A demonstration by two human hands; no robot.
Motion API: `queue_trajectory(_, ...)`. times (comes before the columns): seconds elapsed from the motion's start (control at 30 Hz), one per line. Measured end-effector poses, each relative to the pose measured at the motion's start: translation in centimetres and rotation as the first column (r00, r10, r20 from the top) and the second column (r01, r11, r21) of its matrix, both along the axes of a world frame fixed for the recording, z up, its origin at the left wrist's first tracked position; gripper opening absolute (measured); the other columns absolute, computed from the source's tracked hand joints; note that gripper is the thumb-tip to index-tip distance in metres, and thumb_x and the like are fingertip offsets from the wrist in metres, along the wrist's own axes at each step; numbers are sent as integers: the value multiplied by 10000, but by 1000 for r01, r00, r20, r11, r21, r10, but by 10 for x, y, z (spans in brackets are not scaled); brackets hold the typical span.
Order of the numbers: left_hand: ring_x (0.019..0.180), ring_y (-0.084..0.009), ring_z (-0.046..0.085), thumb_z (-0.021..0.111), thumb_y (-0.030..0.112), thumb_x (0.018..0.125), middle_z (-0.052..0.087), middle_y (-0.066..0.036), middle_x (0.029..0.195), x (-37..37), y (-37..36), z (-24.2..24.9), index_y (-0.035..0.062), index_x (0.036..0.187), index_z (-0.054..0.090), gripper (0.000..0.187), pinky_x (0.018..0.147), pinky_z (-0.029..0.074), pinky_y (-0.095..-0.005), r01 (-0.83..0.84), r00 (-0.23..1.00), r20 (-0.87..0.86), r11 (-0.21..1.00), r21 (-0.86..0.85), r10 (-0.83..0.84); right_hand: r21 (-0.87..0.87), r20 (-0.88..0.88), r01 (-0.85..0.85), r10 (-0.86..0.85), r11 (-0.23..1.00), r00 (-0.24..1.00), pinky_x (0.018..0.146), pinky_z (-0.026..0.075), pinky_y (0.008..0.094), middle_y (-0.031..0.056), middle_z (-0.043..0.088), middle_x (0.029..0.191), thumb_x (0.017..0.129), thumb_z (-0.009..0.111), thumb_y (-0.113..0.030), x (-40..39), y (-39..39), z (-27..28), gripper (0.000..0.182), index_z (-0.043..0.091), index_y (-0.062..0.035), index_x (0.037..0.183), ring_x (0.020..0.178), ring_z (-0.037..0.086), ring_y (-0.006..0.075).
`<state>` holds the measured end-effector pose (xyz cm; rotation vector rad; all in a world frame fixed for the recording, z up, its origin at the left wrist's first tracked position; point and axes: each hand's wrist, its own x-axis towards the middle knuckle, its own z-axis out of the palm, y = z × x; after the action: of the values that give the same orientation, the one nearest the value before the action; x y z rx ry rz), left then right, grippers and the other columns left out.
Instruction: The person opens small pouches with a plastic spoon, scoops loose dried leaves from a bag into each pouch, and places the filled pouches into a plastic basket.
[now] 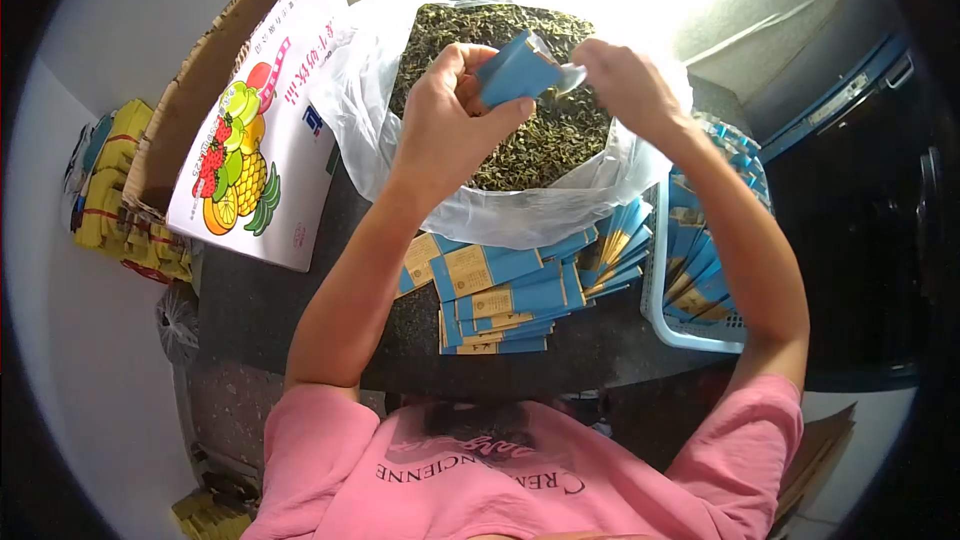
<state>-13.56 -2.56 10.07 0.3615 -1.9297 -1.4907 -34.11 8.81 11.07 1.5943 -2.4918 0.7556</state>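
My left hand (448, 115) is closed round a small blue packet (518, 70), held tilted above the leaves with its mouth toward the right. In my right hand (635, 90) is a small pale spoon (571, 78), its bowl right at the packet's mouth; the handle is mostly hidden by my fingers. Below both hands, dried tea-like leaves (520, 155) fill a large white plastic bag (365, 65) with its rim folded outward. Several flat blue and tan packets (510, 295) lie in overlapping piles on the dark table, in front of the bag.
A light blue plastic basket (655, 290) with many blue packets stands at the right. To the left is an open cardboard box (250, 130) with fruit printed on it. Yellow bundles (110, 190) sit beyond the box. The dark table's front edge (420, 380) runs near my body.
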Motion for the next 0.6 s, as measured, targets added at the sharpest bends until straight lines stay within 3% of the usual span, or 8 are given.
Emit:
queue_trajectory(0.03, 815, -113, 650, 761, 118, 780, 671, -114, 957, 2, 0, 0, -22, 1168, 537, 470, 712, 534, -244, -9, 1000, -8, 1000, -3, 9, -72, 152, -52, 62, 996, 987, 662, 494, 322, 54, 664, 799, 965, 464, -298, -3, -10, -16, 317, 660, -53, 1015, 716, 621, 169)
queue_trajectory(0.07, 849, -123, 654, 763, 92, 778, 668, -117, 978, 5, -1, 0, -17, 1175, 529, 473, 732, 537, -249, 0, 1000, 14, 1000, -6, 0, -73, 149, -52, 63, 996, 987, 662, 494, 322, 54, 664, 799, 965, 464, -298, 1, -16, -17, 317, 660, -53, 1015, 716, 621, 169)
queue_trajectory(0.13, 859, -124, 654, 760, 88, 780, 667, -116, 987, 11, 1, 4, -15, 1173, 528, 468, 740, 537, -251, -14, 999, 42, 1000, 3, 14, -54, 593, 31, 7, 998, 805, 603, 501, 284, 45, 654, 784, 975, 474, -312, 9, -26, -19, 319, 658, -56, 1024, 678, 601, 133)
queue_trajectory(0.17, 869, -125, 653, 757, 85, 783, 667, -115, 996, 14, 1, 5, -13, 1172, 527, 463, 747, 537, -253, -27, 997, 72, 1000, 11, 26, -55, 594, 26, 12, 998, 804, 603, 501, 284, 45, 654, 784, 975, 474, -312, 10, -27, -17, 319, 658, -56, 1024, 678, 601, 133)
queue_trajectory(0.23, 877, -126, 653, 757, 88, 783, 666, -114, 1001, 19, -2, 5, -15, 1176, 526, 468, 753, 537, -256, -23, 996, 83, 1000, 18, 21, -99, 765, 52, 42, 994, 642, 568, 495, 251, 39, 648, 788, 979, 487, -312, 10, -25, -12, 302, 659, -67, 1019, 665, 587, 105)
queue_trajectory(0.37, 876, -125, 654, 758, 108, 790, 670, -118, 1008, 21, -6, 1, -21, 1185, 525, 476, 765, 537, -262, 12, 998, 55, 999, 36, -14, -124, 803, 39, 77, 992, 591, 632, 492, 252, 9, 624, 831, 973, 512, -328, 5, -6, 14, 286, 661, -95, 1044, 703, 566, 95)
queue_trajectory(0.53, 840, -129, 659, 760, 179, 777, 684, -134, 962, 10, -10, -5, -34, 1178, 534, 507, 746, 529, -261, -9, 999, 52, 999, -48, 12, -224, 701, 83, 102, 971, 706, 614, 436, 228, -9, 591, 777, 980, 520, -316, 11, 21, 49, 277, 660, -82, 1028, 668, 516, 78)
queue_trajectory(0.6, 824, -131, 660, 760, 202, 769, 689, -138, 945, 5, -11, -5, -37, 1173, 538, 519, 734, 526, -261, -20, 999, 49, 996, -90, 24, -265, 677, 19, 172, 964, 716, 593, 423, 228, -2, 589, 761, 975, 526, -309, 13, 30, 61, 276, 663, -71, 1002, 640, 504, 73)
